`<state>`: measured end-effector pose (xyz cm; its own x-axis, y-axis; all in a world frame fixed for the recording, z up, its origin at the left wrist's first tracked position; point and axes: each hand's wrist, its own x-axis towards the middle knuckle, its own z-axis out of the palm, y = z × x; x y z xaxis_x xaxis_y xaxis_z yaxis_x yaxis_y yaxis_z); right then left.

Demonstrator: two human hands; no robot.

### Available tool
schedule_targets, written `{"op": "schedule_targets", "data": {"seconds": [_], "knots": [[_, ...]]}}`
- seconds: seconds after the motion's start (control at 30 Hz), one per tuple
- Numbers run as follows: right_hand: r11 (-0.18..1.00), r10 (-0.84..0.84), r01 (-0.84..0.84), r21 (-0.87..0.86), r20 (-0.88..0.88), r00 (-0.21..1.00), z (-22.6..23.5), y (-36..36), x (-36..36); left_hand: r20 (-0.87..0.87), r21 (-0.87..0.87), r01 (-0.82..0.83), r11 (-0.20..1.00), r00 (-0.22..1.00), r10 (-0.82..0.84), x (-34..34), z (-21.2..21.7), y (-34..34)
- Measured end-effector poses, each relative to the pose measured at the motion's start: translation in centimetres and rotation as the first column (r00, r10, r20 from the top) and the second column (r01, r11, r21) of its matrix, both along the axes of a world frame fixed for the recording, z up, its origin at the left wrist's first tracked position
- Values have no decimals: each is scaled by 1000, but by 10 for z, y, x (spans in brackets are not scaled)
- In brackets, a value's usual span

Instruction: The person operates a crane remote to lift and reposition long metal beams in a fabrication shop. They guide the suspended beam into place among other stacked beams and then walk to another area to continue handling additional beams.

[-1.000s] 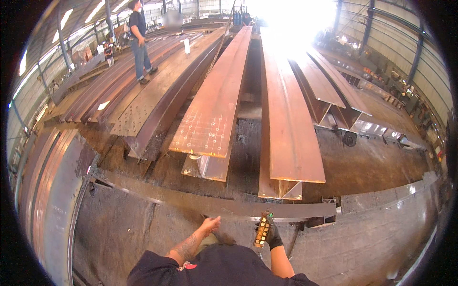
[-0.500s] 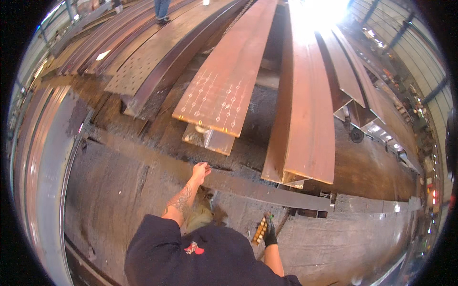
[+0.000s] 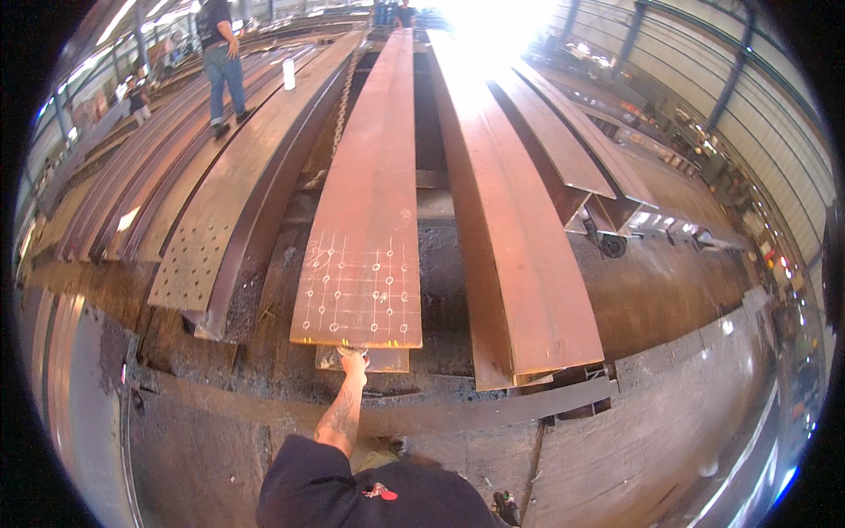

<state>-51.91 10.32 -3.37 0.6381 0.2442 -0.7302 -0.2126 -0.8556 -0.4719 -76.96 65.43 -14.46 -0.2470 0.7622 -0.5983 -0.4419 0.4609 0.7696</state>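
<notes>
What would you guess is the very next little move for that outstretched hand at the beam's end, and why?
Probably a firmer grip or steadying press: the left hand is at the near end of the steel beam marked with chalk circles, fingers at its edge. The right hand isn't visible.

Right hand [image 3: 505, 508]: mostly cut off by the lower edge, grip unreadable.
Left hand [image 3: 355, 360]: fingertips hidden at the beam [image 3: 365, 238] end.
Beams' far ends: lost in glare.
Person [image 3: 220, 62]: head cut off by the rim.
</notes>
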Motion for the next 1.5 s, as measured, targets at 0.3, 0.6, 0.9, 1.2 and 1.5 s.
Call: {"op": "schedule_targets", "data": {"seconds": [0.3,0.6,0.9,1.2,1.5], "knots": [[953,287,-290,85,45,957,-111,1,-4,-237,51,552,832,816,-527,-29,42,-15],[632,574,-762,139,577,581,-98,127,58,-262,-51,981,187,167,-950,-18,73,-84],[554,438,-700,451,558,705,58,298,-8,371,297,918,264,144,-917,72,157,-166],[276,504,-900,337,746,434,81,325,-30,332,475,793,381,240,-912,78,158,-161],[161,526,-974,160,821,221,97,300,-41,381,284,667,689,581,-719,63,141,-169]]}}
